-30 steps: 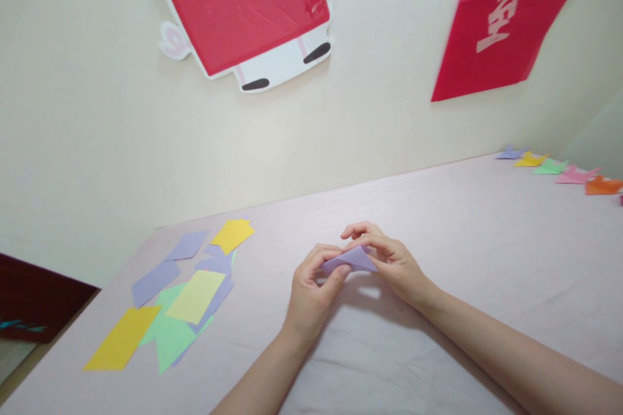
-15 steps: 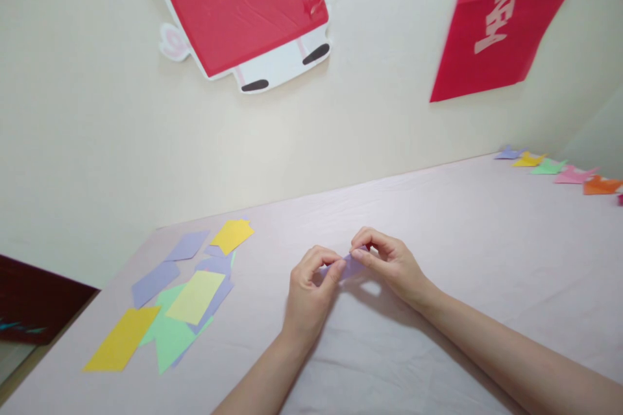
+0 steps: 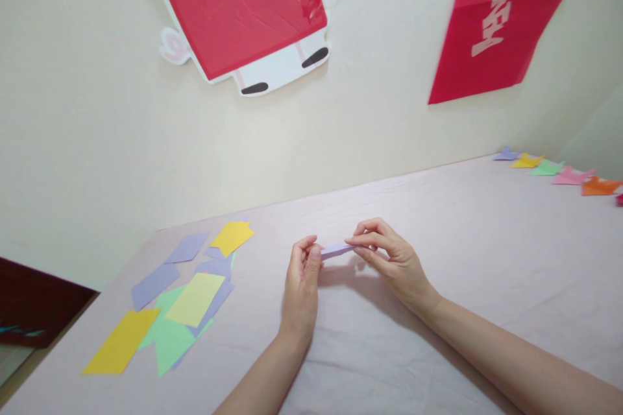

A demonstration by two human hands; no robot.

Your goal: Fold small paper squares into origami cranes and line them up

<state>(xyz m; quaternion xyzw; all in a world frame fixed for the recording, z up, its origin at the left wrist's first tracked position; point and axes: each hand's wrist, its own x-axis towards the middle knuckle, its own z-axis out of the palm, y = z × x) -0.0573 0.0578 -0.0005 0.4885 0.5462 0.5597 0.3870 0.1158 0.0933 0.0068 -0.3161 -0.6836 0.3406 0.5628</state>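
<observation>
A small piece of folded purple paper [image 3: 337, 251] is held between my two hands above the table, seen nearly edge-on as a narrow strip. My left hand [image 3: 302, 285] pinches its left end between thumb and fingers. At the other end, the thumb and fingertips of my right hand [image 3: 389, 256] close on the paper. Part of the paper is hidden behind my left fingers, so its full folded shape does not show.
Loose paper sheets lie at left on the pale-covered table [image 3: 438, 240]: yellow [image 3: 121, 342], green [image 3: 172, 340], pale yellow [image 3: 195, 299] and purple [image 3: 156, 285]. Several folded paper figures, one orange [image 3: 601, 187], line the far right. A wall [image 3: 379, 130] with red decorations [image 3: 243, 6] rises behind.
My hands have moved a little apart, the left one shifting leftward along the purple paper. The paper has turned from showing its face to a thin edge.
</observation>
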